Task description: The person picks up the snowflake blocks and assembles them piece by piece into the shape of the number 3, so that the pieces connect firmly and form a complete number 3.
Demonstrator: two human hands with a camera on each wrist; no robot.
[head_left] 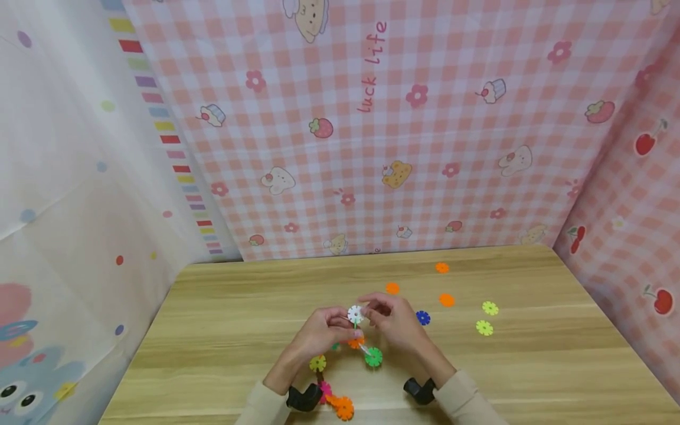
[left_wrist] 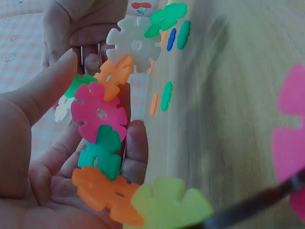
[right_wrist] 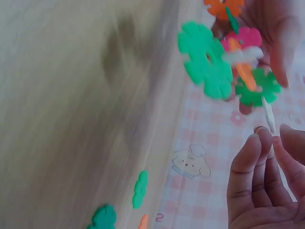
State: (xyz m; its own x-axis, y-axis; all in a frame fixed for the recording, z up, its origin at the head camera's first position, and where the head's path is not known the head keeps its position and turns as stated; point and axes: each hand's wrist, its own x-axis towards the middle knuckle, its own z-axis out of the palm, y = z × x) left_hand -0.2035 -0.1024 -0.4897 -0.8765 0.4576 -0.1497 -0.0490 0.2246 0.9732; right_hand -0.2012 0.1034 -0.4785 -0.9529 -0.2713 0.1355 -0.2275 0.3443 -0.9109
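My left hand [head_left: 321,330] holds a chain of interlocking plastic snowflake discs; its palm and fingers lie behind a pink disc [left_wrist: 93,117] and a teal disc [left_wrist: 102,152]. An orange disc [left_wrist: 102,191] and a yellow disc [left_wrist: 167,205] follow lower on the chain. Past the pink one come an orange disc [left_wrist: 116,76], a white disc [left_wrist: 126,40] and a green disc [right_wrist: 200,62]. A side branch has another green disc [right_wrist: 257,88] with a white end disc [head_left: 355,314]. My right hand [head_left: 395,321] pinches that white disc's edge between thumb and fingertips.
Loose orange discs [head_left: 447,300], a blue disc [head_left: 422,317] and yellow discs [head_left: 484,327] lie on the wooden table [head_left: 223,330] to the right and behind. The chain's tail ends at an orange disc [head_left: 345,408] near the front. A checked cloth [head_left: 372,141] hangs behind the table.
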